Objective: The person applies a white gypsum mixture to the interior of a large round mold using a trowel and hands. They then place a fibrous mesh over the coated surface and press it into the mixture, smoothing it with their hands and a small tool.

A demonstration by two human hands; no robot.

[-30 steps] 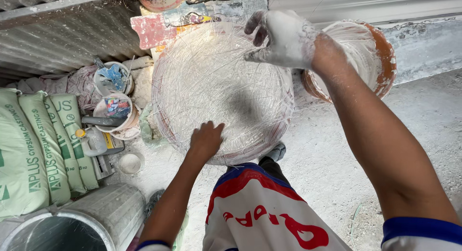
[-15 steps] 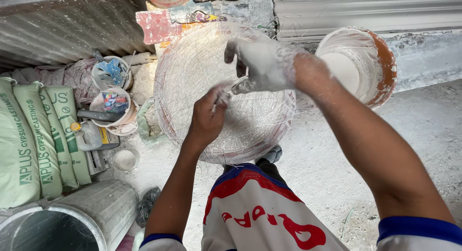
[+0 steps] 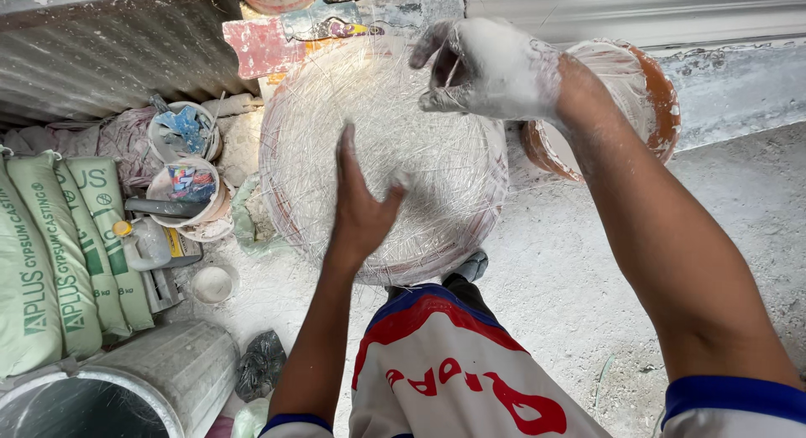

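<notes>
Two bare hands work over a round mould [image 3: 437, 102] covered with white fibre strands, which lies on the dusty floor [image 3: 588, 278] directly ahead of the person. Left hand [image 3: 361, 207]: flat on the fibre layer near the disc's middle, fingers straight and together, thumb spread — gripping nothing. Right hand [image 3: 487, 69]: coated in white plaster, raised above the disc's far right edge, fingers loosely curled and parted, holding nothing that can be seen. Just right of the disc stands an orange basin [image 3: 651, 94] caked with plaster. To the left sit small tubs [image 3: 185, 161] of odds and ends, then green-and-white sacks [image 3: 59, 253] — and a grey drum [image 3: 126, 388] at the lower left.
</notes>
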